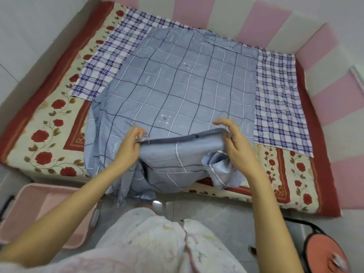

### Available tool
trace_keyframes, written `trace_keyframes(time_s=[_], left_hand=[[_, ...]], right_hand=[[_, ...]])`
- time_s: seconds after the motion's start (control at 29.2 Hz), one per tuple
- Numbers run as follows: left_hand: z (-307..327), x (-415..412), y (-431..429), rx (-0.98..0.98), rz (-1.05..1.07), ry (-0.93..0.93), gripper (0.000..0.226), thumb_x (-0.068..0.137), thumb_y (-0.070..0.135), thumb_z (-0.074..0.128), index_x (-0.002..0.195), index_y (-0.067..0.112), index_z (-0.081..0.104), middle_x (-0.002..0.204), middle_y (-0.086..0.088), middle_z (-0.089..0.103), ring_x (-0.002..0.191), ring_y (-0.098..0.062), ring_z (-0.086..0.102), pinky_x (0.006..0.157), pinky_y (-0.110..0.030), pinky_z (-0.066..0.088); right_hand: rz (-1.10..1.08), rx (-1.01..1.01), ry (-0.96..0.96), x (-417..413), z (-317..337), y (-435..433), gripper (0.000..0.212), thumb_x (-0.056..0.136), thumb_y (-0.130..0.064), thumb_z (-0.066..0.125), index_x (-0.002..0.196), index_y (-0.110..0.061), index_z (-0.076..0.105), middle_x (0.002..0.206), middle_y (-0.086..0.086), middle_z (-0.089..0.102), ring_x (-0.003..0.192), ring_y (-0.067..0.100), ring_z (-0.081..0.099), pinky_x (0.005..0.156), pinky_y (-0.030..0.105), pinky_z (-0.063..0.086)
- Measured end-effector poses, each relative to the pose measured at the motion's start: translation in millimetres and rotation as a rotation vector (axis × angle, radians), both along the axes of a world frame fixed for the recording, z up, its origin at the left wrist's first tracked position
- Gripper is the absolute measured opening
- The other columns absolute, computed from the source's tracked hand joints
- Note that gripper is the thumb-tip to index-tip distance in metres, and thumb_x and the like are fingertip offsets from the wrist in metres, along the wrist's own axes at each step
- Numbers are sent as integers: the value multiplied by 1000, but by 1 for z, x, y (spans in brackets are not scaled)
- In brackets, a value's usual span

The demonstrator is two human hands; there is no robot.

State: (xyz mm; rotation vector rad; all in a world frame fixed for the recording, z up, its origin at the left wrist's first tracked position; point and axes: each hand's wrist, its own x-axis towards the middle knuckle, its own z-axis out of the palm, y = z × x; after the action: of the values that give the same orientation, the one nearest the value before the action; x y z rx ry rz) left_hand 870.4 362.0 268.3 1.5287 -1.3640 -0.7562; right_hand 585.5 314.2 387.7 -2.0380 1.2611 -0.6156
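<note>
A light blue cloth with a dark and white grid pattern [177, 79] lies spread over the bed, its near part hanging off the front edge. My left hand [130, 144] pinches the cloth's dark-trimmed near edge at the left. My right hand [234, 142] holds the same edge at the right between thumb and palm, its fingers loosely curved above the cloth. The stretch of edge between my hands is lifted and folded back, showing the underside. A bunched corner hangs below my right hand.
A purple-and-white plaid cloth [275, 107] lies under the blue one on a rose-patterned bedcover [49, 134]. Pink and white padded panels [275, 22] line the walls. A pink plastic tub [49, 209] stands on the floor at left, a round pink stool [323, 251] at right.
</note>
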Motion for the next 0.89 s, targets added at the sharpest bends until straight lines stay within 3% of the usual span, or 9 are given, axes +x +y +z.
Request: trace_keyframes(time_s=[0.07, 0.17, 0.31, 0.41, 0.48, 0.58, 0.65, 0.79, 0.89], left_hand=[[0, 6, -7, -113, 17, -104, 35, 66, -12, 27, 79, 20, 33, 97, -8, 44, 83, -16, 44, 78, -7, 30], [-3, 5, -9, -183, -82, -247, 14, 73, 7, 28, 70, 21, 32, 101, 6, 41, 73, -15, 38, 65, -26, 28], [-11, 6, -15, -150, -140, -172, 15, 79, 10, 34, 74, 17, 46, 105, 29, 41, 76, -14, 48, 67, -31, 35], [-2, 4, -20, -151, -92, -83, 33, 83, 0, 35, 88, 24, 58, 112, 35, 39, 98, 5, 48, 84, -11, 36], [1, 5, -25, -149, -109, -119, 36, 86, 10, 31, 100, 25, 61, 112, 32, 39, 95, -2, 50, 83, -18, 42], [3, 1, -33, -37, -108, -165, 42, 82, 28, 32, 101, 16, 68, 111, 31, 42, 90, -19, 55, 79, -34, 45], [3, 0, -33, 12, -109, -154, 38, 79, 42, 42, 94, 18, 68, 111, 39, 41, 92, -6, 54, 81, -21, 45], [5, -4, -35, 5, -138, -76, 7, 75, 47, 59, 82, 48, 60, 103, 34, 49, 99, 9, 52, 87, -10, 38], [10, -12, -35, -69, -116, -17, 16, 79, 39, 61, 83, 53, 57, 93, 29, 56, 92, 8, 55, 84, -11, 40]], right_hand=[[-57, 24, -72, 11, -6, -18, 46, 86, 0, 32, 102, -37, 55, 104, -25, 60, 102, 1, 56, 94, 30, 44], [-181, 71, -190, 16, -13, -32, 37, 80, 3, 34, 76, -21, 61, 81, -11, 64, 81, 5, 57, 80, 23, 45], [-246, 167, -231, 16, -15, -43, 44, 82, 16, 32, 65, -13, 60, 69, -15, 63, 70, 4, 54, 68, 11, 41], [-185, 212, -187, 8, -17, -47, 44, 83, 13, 35, 66, -14, 66, 73, -11, 67, 76, 11, 60, 76, 20, 45], [-146, 207, -108, 4, -14, -52, 39, 84, 4, 40, 72, -16, 71, 80, 1, 70, 80, 29, 60, 75, 31, 44], [-86, 250, 13, 0, -7, -59, 26, 88, -5, 53, 90, -22, 73, 98, -9, 71, 95, 8, 63, 84, 24, 48], [-62, 249, 88, -2, -7, -64, 18, 88, -20, 63, 102, -28, 71, 106, -17, 67, 101, 0, 60, 88, 23, 49], [-50, 241, 298, -12, -9, -72, 25, 81, -38, 70, 106, -35, 67, 91, -5, 70, 78, 16, 61, 71, 31, 48], [-55, 175, 391, -18, -13, -80, 31, 80, -39, 72, 107, -27, 63, 79, -1, 63, 69, 15, 57, 64, 32, 45]])
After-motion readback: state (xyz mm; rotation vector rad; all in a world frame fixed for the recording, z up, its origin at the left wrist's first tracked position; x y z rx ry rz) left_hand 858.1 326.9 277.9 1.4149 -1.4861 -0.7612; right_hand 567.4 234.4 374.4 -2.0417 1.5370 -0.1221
